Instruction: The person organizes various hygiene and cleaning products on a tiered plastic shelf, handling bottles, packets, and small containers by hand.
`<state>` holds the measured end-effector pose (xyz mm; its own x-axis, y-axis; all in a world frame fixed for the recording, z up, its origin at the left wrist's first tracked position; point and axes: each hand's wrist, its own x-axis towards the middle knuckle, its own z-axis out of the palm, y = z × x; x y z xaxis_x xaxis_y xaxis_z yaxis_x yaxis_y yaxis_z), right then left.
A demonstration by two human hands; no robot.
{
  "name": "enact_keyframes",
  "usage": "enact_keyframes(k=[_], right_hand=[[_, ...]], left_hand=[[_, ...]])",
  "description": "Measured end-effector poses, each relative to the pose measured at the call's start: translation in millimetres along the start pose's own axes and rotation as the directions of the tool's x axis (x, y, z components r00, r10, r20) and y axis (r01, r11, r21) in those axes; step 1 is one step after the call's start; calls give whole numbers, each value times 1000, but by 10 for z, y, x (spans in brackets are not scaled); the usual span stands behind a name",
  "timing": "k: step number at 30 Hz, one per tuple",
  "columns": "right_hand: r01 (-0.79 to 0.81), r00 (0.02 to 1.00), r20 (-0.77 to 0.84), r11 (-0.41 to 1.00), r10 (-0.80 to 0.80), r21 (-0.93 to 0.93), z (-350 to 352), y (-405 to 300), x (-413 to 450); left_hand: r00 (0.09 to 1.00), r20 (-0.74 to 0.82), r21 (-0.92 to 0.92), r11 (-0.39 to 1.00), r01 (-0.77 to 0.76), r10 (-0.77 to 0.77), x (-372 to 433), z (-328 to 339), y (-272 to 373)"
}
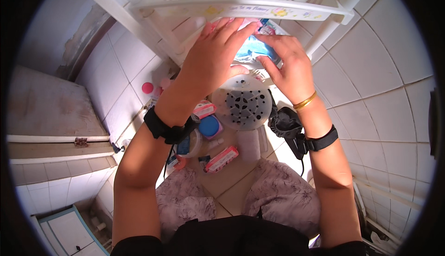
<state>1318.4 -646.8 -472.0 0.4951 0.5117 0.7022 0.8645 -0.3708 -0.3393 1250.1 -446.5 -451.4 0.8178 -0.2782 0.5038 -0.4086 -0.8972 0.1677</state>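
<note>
A blue and white plastic packet (253,49) lies on a lower tier of the white plastic shelf rack (240,6), with pink packaging (251,23) behind it. My left hand (219,51) spreads over the left side of these packets, thumb low and fingers high. Its palm side is hidden, so whether it grips anything does not show. At the right, my right hand (290,61) pinches the edge of the blue and white packet between thumb and fingers. Black straps circle both my wrists, and a gold bangle (305,100) sits above the right one.
Below my hands, a translucent perforated plastic basket (242,105) stands on the floor. Around it lie pink and white packs (222,159), a blue-lidded container (209,126) and a black fabric item (285,122). Tiled wall (368,71) rises at the right; a cabinet (52,106) stands left.
</note>
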Motion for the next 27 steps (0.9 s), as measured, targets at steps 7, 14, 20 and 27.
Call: enact_keyframes(k=[7, 14, 20, 27], right_hand=[[17, 997, 75, 988, -29, 154, 206, -477, 138], [14, 990, 131, 972, -46, 233, 524, -791, 134], [17, 978, 198, 969, -68, 248, 757, -969, 107], [62, 939, 315, 968, -139, 243, 1083, -1046, -40]], left_hand=[[1000, -17, 235, 972, -10, 14, -362, -420, -114], [990, 126, 182, 982, 41, -65, -719, -696, -361], [916, 317, 61, 969, 241, -248, -971, -959, -571], [635, 634, -15, 813, 581, -442, -1547, -872, -1105]])
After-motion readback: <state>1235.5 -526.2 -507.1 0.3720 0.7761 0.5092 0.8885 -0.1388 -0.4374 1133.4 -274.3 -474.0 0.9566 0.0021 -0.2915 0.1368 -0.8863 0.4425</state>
